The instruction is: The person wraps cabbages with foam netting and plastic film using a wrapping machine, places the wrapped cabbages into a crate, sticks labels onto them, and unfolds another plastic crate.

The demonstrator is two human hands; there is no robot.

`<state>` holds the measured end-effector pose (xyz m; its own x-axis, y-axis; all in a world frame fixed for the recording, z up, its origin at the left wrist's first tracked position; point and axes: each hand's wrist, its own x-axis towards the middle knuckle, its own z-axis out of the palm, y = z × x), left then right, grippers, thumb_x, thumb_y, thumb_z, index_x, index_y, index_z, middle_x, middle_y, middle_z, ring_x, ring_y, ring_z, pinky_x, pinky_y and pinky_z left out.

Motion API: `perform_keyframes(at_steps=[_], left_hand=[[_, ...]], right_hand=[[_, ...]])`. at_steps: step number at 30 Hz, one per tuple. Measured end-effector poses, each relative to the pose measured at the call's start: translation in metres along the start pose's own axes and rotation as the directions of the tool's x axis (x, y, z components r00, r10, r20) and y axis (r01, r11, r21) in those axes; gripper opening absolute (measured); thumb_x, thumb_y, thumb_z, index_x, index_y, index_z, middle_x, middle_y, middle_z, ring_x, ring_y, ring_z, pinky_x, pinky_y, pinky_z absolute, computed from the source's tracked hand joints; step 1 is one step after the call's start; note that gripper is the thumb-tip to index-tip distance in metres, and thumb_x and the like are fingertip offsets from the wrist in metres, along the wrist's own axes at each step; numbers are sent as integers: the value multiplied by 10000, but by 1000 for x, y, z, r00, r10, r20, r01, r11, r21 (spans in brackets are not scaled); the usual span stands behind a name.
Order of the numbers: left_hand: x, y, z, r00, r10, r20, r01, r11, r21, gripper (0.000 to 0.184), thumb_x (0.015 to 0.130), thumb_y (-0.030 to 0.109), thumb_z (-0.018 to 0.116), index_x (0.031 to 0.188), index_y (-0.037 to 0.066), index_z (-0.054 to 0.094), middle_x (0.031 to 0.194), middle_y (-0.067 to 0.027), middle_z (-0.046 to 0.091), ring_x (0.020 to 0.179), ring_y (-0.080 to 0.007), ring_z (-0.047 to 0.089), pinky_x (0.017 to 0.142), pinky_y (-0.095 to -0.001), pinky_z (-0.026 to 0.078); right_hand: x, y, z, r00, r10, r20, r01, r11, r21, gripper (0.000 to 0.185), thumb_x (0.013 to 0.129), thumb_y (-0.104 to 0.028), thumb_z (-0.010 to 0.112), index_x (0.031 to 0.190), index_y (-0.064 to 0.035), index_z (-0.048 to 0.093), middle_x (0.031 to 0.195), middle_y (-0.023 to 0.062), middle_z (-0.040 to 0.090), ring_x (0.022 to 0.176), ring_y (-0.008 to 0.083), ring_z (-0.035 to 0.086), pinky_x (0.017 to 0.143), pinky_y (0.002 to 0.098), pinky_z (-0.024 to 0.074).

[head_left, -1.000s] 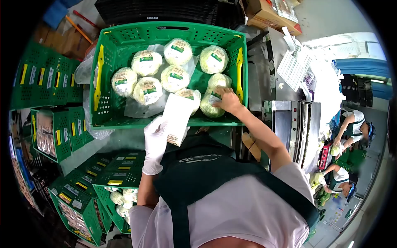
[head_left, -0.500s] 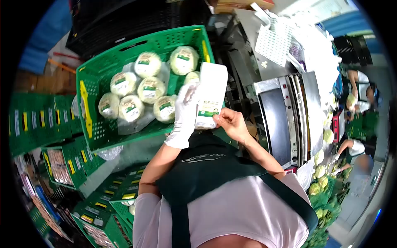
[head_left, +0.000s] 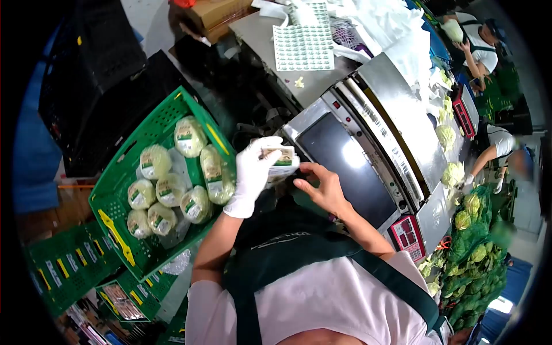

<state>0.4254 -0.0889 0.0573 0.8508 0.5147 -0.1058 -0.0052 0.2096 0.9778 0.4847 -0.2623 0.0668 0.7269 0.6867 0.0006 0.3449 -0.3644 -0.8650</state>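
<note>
My left hand (head_left: 250,175), in a white glove, is closed around a small stack of white labels (head_left: 280,161) with green print. My bare right hand (head_left: 326,187) is just right of the stack, thumb and index finger apart. Its index fingertip is close to the labels' edge; whether it touches, I cannot tell. To the left, a green crate (head_left: 118,178) holds several film-wrapped, labelled pale heads of cabbage (head_left: 171,190). One longer wrapped cabbage (head_left: 215,175) lies along the crate's right side.
A metal wrapping machine with a dark plate (head_left: 339,161) stands to my right, a red scale (head_left: 407,236) near its lower end. A sheet of stickers (head_left: 303,49) lies on the bench behind. Two people work at far right among loose cabbages (head_left: 453,172). Stacked green crates (head_left: 75,264) are lower left.
My view has turned right, toward the machine. The labels, earlier held up long and flat, now appear as a short stack. My right hand has let go of their lower edge.
</note>
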Motion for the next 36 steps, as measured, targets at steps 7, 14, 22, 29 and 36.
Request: perform_keyframes(at_steps=[7,14,22,29,36], left_hand=[[156,-51,4,996,-83,42,65,942,328,175,758,151,658,789,-19,632,655,-48,616,532,-60,521,484,-253,410],[230,-131,42,961,-265,78,103,607,788,459,701,502,628,652,46,644,581,-109,604,535,-230,596,521,-329,439],[276,-83,46,982,-188,-21,59,199,978,527,681,576,584,752,61,677,732,-139,647,712,-281,635,622,-389,477],[388,-106,32,966,22,-257,188,625,757,474,667,319,700,1015,18,585,1012,-136,613,876,-260,608,748,-342,477],[361,-26,45,994,104,20,-106,973,206,167,793,47,611,936,-39,609,826,-28,637,719,-57,563,623,-200,447]], right_hand=[[-7,33,-23,996,-13,93,13,1000,1,199,749,-121,663,902,-9,603,980,137,612,778,300,588,696,339,483],[-9,54,-22,982,11,190,-13,1000,7,165,758,-112,643,872,1,604,923,135,622,818,316,596,713,360,491],[-3,73,-35,974,24,227,-27,1000,11,169,779,-158,627,875,-21,604,902,119,627,818,301,602,699,357,495],[3,75,-36,967,90,238,-96,995,13,166,794,-161,615,891,-26,608,918,122,628,827,298,605,719,344,496],[12,49,-50,986,84,147,-95,993,73,146,781,-107,629,892,-14,609,904,126,623,807,289,610,708,325,495]])
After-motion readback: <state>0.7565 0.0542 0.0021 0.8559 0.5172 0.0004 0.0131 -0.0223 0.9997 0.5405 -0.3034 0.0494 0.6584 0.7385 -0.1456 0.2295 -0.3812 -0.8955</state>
